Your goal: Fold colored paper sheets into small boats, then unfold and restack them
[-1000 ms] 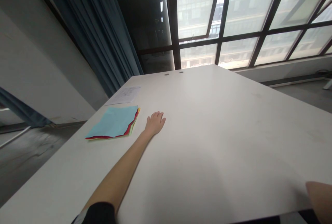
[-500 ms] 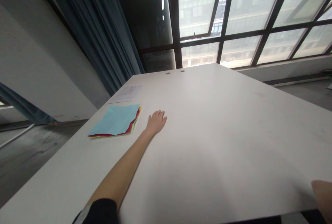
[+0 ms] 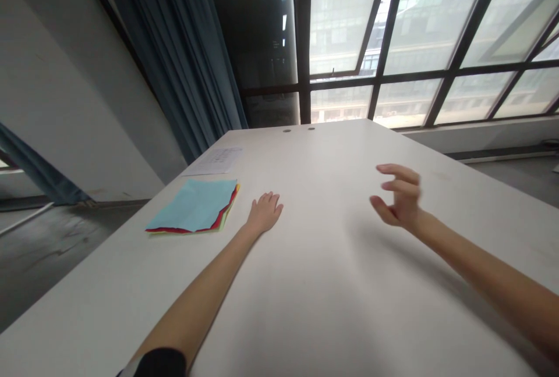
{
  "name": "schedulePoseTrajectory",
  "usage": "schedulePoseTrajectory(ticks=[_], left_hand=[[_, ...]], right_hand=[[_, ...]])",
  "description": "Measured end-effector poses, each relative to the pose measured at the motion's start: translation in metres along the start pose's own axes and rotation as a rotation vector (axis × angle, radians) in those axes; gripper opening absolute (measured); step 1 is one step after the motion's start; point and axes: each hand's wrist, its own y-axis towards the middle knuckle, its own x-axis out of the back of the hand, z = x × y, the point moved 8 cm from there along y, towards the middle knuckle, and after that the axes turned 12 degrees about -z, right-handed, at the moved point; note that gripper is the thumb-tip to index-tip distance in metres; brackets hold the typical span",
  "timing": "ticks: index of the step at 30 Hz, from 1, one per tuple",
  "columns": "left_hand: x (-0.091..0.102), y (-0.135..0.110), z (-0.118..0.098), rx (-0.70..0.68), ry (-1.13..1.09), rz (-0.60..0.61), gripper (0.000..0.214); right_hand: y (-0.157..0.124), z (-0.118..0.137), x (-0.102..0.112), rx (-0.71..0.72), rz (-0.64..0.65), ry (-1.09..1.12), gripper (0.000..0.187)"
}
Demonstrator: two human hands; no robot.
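My left hand (image 3: 264, 213) lies palm down on the white table (image 3: 314, 284), fingers spread and holding nothing. Just left of it is a stack of coloured sheets (image 3: 194, 205); light blue is on top, with red, yellow and pale green edges showing beneath. A gap separates the hand from the stack. Over the right half of the table hangs my right hand (image 3: 399, 195), its fingers apart and slightly curled, with nothing in them. Its shadow falls on the tabletop below.
Behind the coloured stack, a printed white sheet (image 3: 213, 161) lies near the table's left edge. Two round grommets (image 3: 287, 131) sit at the far end. Beyond the table are a blue curtain (image 3: 179, 45) and large framed windows (image 3: 419, 34).
My right hand has come in from the lower right corner and risen over the table's right half. My left hand stays flat in place. The view has tilted slightly upward.
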Motion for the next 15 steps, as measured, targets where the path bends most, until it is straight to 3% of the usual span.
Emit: schedulePoseTrajectory(ticks=[2,6,9,15], left_hand=[[0.001,0.0,0.001,-0.002,-0.005,0.001,0.047],[0.0,0.0,-0.007,-0.108,-0.05,0.082,0.05],[-0.001,-0.002,-0.017,-0.208,-0.094,0.154,0.05],[-0.008,-0.004,-0.019,-0.164,-0.09,0.194,0.065]], right_hand=[[-0.005,-0.016,-0.022,0.035,0.098,-0.077,0.035],[-0.028,-0.062,-0.067,-0.038,0.455,-0.263,0.049],[-0.05,-0.088,-0.08,-0.138,0.609,-0.343,0.059],[-0.08,-0.1,-0.089,-0.221,0.819,-0.327,0.069]])
